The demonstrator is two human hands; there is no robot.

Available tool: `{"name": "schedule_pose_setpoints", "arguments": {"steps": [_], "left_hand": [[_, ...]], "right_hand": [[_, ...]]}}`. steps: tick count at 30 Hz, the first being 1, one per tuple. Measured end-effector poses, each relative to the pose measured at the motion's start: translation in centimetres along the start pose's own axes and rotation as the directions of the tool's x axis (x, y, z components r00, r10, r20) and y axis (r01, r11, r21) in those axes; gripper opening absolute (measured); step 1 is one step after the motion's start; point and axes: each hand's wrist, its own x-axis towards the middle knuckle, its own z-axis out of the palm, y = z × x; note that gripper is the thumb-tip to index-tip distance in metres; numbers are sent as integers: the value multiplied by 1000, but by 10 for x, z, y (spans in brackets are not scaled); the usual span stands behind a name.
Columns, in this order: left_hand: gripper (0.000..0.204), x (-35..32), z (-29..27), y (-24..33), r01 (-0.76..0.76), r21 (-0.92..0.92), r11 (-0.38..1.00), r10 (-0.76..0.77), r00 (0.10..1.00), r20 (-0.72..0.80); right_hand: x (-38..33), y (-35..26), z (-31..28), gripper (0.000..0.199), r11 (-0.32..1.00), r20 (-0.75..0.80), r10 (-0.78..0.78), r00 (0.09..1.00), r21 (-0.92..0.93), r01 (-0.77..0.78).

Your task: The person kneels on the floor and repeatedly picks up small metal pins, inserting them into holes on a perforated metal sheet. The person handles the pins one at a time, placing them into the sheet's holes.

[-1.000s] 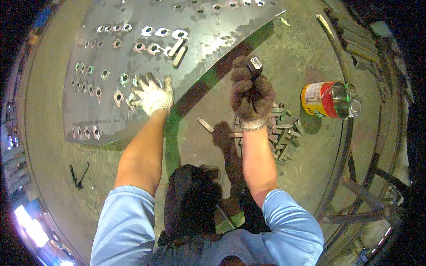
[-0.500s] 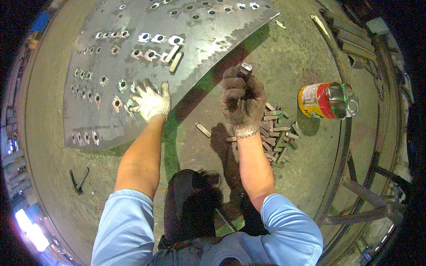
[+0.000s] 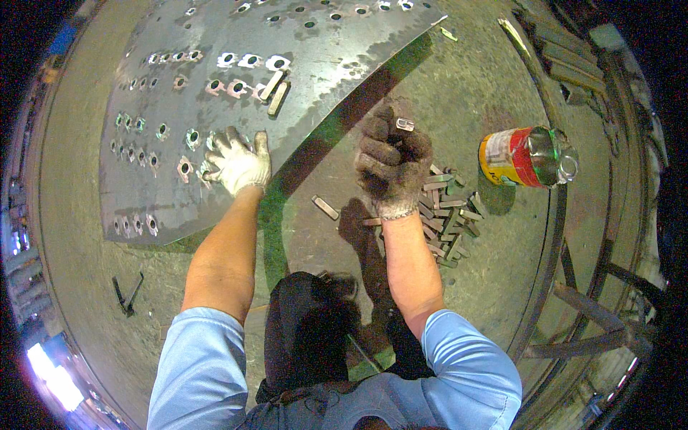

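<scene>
My left hand, in a pale work glove, lies with fingers spread on a dark steel plate dotted with holes. My right hand, in a dirty brown glove, is raised off the plate's slanted edge, its fingers curled round a short metal bar. Only the bar's shiny end shows; the rest is hidden in the glove. Two similar bars rest on the plate beyond my left hand. Beneath and right of my right wrist, a heap of loose metal bars covers the concrete floor.
A single bar lies between my arms on the floor. To the right a cut-open red and yellow can lies near a long metal rail. A black angled tool lies at the left. Steel framing stands at the lower right.
The bar in my right hand has tipped so its end faces me more, moving slightly down and right. My left hand stays spread on the plate.
</scene>
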Motion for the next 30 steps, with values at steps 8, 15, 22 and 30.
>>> {"name": "schedule_pose_setpoints", "arguments": {"steps": [8, 15, 22, 30], "left_hand": [[86, 4, 19, 2, 21, 8, 1000, -21, 1000, -3], [83, 7, 17, -1, 22, 41, 999, -21, 999, -34], [84, 6, 15, -1, 14, -4, 1000, -14, 996, -88], [83, 9, 20, 2, 9, -2, 1000, -9, 995, -97]], "right_hand": [[-1, -56, 52, 22, 347, -181, -584, 791, -937, 42], [-94, -270, 100, 39, -721, 580, -658, 481, -301, -624], [-156, -231, 105, 38, -754, 232, -606, 761, 138, -643], [-283, -114, -52, 30, -842, -349, -480, 805, -72, -534]]}}
